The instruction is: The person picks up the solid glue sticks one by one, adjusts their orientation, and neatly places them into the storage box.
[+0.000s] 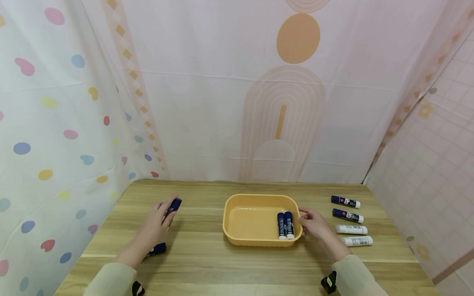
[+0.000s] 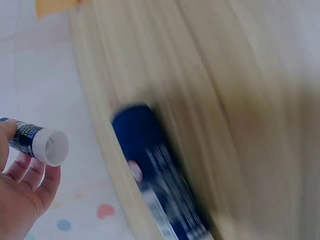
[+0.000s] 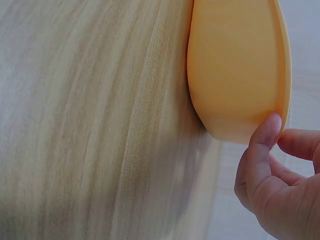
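Observation:
My left hand [image 1: 157, 220] grips a navy glue stick [image 1: 174, 205] above the left part of the table; its white end [image 2: 51, 147] points outward in the left wrist view. Another navy glue stick [image 1: 159, 248] lies on the table, partly covered by my left forearm; the left wrist view shows this lying glue stick [image 2: 157, 172] larger and blurred. At the right end of a yellow tray [image 1: 237, 241], my right hand [image 1: 314, 222] pinches the rim between thumb and fingers. Two navy glue sticks [image 1: 281, 225] with white ends lie side by side in the tray's right part.
On the right of the wooden table [image 1: 200, 263] lie two navy glue sticks [image 1: 347, 215] and two white glue sticks [image 1: 356, 241], in a column. Patterned curtains [image 1: 207, 123] hang behind the table and at both sides.

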The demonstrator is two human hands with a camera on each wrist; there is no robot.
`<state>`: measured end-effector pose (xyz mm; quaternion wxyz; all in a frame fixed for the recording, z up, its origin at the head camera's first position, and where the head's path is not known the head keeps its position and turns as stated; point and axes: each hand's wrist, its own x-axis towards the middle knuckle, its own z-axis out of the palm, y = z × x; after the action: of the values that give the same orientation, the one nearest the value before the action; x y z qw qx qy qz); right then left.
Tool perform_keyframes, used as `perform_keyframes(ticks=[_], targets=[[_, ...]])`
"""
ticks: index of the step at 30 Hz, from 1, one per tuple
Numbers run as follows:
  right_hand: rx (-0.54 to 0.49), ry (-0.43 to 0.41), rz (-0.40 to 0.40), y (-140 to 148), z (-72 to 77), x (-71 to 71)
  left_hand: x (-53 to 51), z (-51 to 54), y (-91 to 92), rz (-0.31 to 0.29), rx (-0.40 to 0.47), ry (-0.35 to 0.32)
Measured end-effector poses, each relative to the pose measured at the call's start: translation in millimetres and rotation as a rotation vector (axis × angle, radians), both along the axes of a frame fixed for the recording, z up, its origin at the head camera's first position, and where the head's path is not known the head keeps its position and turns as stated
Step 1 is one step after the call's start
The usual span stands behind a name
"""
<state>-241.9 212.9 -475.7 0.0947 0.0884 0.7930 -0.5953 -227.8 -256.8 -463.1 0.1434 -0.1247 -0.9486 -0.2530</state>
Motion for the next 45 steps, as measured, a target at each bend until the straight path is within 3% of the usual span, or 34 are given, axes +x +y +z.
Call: perform_keyframes(ticks=[9, 13, 20, 24, 36, 45], targets=[[0.003, -0.005, -0.002, -1.3, 1.6, -0.4, -5.2, 11.0, 32.1, -0.048, 0.258, -0.061], [0.004, -0.005, -0.005, -1.0, 1.1, -0.4, -8.5, 13.0, 47.4, -0.018, 0.365, -0.12], [-0.015, 0.006, -0.004, -0.9, -0.1, -1.1, -10.8, 14.0, 77.3, 0.052, 0.546, -0.287], [-0.016, 0.004, -0.004, -0.8, -0.4, -1.3, -9.8, 13.7, 90.3, 0.063, 0.569, -0.324], [0.007, 0.003, 0.002, -0.5, 2.8, -0.3, -15.6, 18.4, 129.3, 0.056, 0.635, -0.317], [0.013, 0.009, 0.011, -0.4, 3.8, 1.2, -19.8, 25.2, 179.2, -0.079, 0.619, -0.267]])
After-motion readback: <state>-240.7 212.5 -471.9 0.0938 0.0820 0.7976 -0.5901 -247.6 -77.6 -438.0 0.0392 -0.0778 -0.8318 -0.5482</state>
